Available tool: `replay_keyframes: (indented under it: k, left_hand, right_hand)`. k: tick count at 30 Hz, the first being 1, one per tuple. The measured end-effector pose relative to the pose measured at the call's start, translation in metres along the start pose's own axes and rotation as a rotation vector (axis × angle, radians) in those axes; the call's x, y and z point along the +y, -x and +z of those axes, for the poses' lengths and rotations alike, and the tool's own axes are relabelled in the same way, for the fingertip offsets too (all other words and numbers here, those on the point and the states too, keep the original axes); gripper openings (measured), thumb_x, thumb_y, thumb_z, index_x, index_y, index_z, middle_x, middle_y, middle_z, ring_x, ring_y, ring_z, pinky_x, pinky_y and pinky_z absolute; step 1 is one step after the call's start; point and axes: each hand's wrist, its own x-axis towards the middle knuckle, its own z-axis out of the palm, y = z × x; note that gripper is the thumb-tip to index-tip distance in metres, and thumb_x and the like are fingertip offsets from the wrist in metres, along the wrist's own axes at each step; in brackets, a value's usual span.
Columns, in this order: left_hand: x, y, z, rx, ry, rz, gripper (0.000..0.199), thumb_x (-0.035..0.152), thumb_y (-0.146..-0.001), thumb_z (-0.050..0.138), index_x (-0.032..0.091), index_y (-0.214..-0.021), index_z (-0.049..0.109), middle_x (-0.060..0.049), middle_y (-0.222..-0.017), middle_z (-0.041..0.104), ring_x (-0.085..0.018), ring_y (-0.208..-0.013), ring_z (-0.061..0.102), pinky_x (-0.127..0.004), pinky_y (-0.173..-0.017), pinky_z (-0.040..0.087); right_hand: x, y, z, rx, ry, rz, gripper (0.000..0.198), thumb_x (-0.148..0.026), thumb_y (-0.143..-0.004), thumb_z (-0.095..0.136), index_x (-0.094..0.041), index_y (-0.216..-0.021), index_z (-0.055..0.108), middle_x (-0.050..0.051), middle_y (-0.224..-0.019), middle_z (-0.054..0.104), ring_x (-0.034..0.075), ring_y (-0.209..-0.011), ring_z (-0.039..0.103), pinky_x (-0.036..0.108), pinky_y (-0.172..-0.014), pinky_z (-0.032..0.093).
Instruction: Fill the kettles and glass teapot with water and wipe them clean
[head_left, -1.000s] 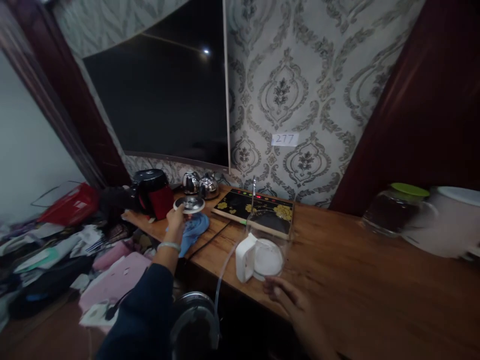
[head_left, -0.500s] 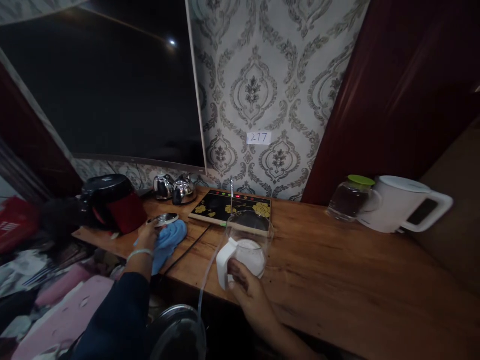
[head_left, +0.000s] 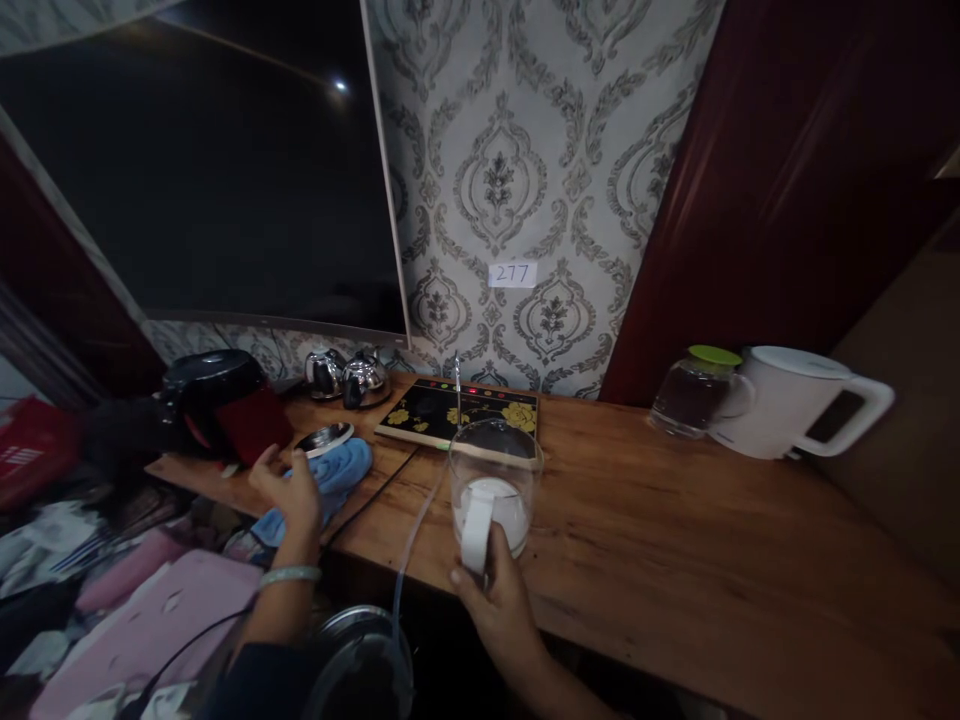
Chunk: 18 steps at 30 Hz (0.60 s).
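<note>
In my right hand (head_left: 501, 600) is the white handle of a clear glass pitcher (head_left: 465, 460), which has a pale bottom and stands at or just above the table's front edge. My left hand (head_left: 289, 490) is raised at the left with its fingers apart and nothing in it. Just beyond those fingers a round shiny metal lid (head_left: 324, 439) rests beside and partly on a crumpled blue cloth (head_left: 349, 467). Behind the pitcher lies a black induction cooker (head_left: 420, 412) with gold flowers, and a thin metal spout (head_left: 458, 385) rises there.
A red and black appliance (head_left: 225, 400) and shiny metal kettles (head_left: 366, 380) stand at the left. To the right are a green-lidded glass jug (head_left: 686, 400) and a white kettle (head_left: 780, 400). A clear hose (head_left: 409, 550) hangs toward a metal-rimmed bucket (head_left: 360, 625) below the wooden table (head_left: 675, 560).
My left hand has let go of the metal lid and drawn back toward me. My right hand has turned the pitcher so its handle faces me.
</note>
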Motion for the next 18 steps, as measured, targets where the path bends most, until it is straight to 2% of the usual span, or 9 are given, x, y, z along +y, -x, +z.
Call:
replay_keyframes:
  k: [2,3,6,9,11,13,15,18]
  left_hand:
    - [0.005,0.027,0.003,-0.035,0.012,0.058,0.020,0.031,-0.079,0.061,0.018,-0.094,0.058,-0.004,-0.099,0.058,-0.021,-0.096,0.055,-0.036,-0.096,0.044]
    - [0.007,0.043,0.005,-0.134,0.039,0.068,0.018,0.035,-0.081,0.061,0.018,-0.086,0.060,-0.003,-0.090,0.060,-0.020,-0.090,0.056,-0.033,-0.091,0.045]
    - [0.010,0.092,0.013,-0.391,0.094,0.044,0.035,0.050,-0.083,0.058,0.018,-0.070,0.062,-0.002,-0.070,0.061,-0.019,-0.073,0.055,-0.030,-0.076,0.046]
    - [0.009,0.136,0.022,-0.544,0.138,-0.007,0.050,0.061,-0.086,0.052,0.018,-0.061,0.058,-0.002,-0.063,0.060,-0.017,-0.067,0.056,-0.029,-0.070,0.047]
    - [0.008,0.159,0.027,-0.594,0.182,-0.036,0.050,0.064,-0.085,0.054,0.017,-0.072,0.064,-0.005,-0.075,0.066,-0.019,-0.075,0.062,-0.031,-0.075,0.050]
    - [0.006,0.178,0.029,-0.654,0.234,-0.026,0.051,0.064,-0.084,0.056,0.017,-0.097,0.068,-0.010,-0.099,0.071,-0.023,-0.095,0.066,-0.035,-0.087,0.052]
    - [0.001,0.192,0.030,-0.726,0.262,-0.016,0.058,0.063,-0.085,0.055,0.018,-0.120,0.064,-0.013,-0.122,0.068,-0.026,-0.115,0.063,-0.041,-0.099,0.049]
    - [-0.010,0.205,0.028,-0.792,0.241,-0.026,0.065,0.064,-0.088,0.050,0.019,-0.134,0.056,-0.015,-0.139,0.059,-0.029,-0.134,0.051,-0.046,-0.112,0.041]
  right_hand:
    - [0.004,0.002,-0.009,0.123,0.027,0.040,0.067,-0.045,-0.071,0.073,-0.018,-0.130,0.055,0.014,-0.126,0.066,0.030,-0.118,0.061,0.043,-0.104,0.047]
    - [0.005,0.001,-0.014,0.169,0.032,0.052,0.066,-0.047,-0.071,0.073,-0.016,-0.127,0.057,0.015,-0.122,0.067,0.031,-0.113,0.063,0.044,-0.101,0.049]
    - [0.001,-0.007,-0.031,0.227,0.017,0.037,0.057,-0.053,-0.069,0.074,-0.015,-0.111,0.066,0.013,-0.102,0.073,0.029,-0.095,0.069,0.041,-0.087,0.055]
    - [-0.004,-0.019,-0.046,0.243,-0.016,-0.018,0.047,-0.055,-0.066,0.077,-0.016,-0.093,0.071,0.008,-0.082,0.074,0.024,-0.075,0.068,0.035,-0.070,0.057]
    - [-0.006,-0.028,-0.055,0.247,-0.034,-0.051,0.044,-0.055,-0.065,0.078,-0.017,-0.084,0.071,0.004,-0.068,0.070,0.020,-0.064,0.065,0.030,-0.059,0.054]
    - [-0.007,-0.037,-0.063,0.233,-0.052,-0.072,0.042,-0.057,-0.064,0.079,-0.017,-0.077,0.071,0.000,-0.056,0.064,0.017,-0.054,0.059,0.027,-0.050,0.049]
    - [-0.008,-0.046,-0.070,0.209,-0.082,-0.072,0.043,-0.058,-0.063,0.080,-0.018,-0.073,0.069,-0.003,-0.047,0.055,0.013,-0.046,0.050,0.024,-0.043,0.042]
    - [-0.011,-0.058,-0.076,0.191,-0.138,-0.029,0.045,-0.060,-0.060,0.081,-0.018,-0.066,0.066,-0.007,-0.040,0.045,0.008,-0.038,0.037,0.022,-0.037,0.033]
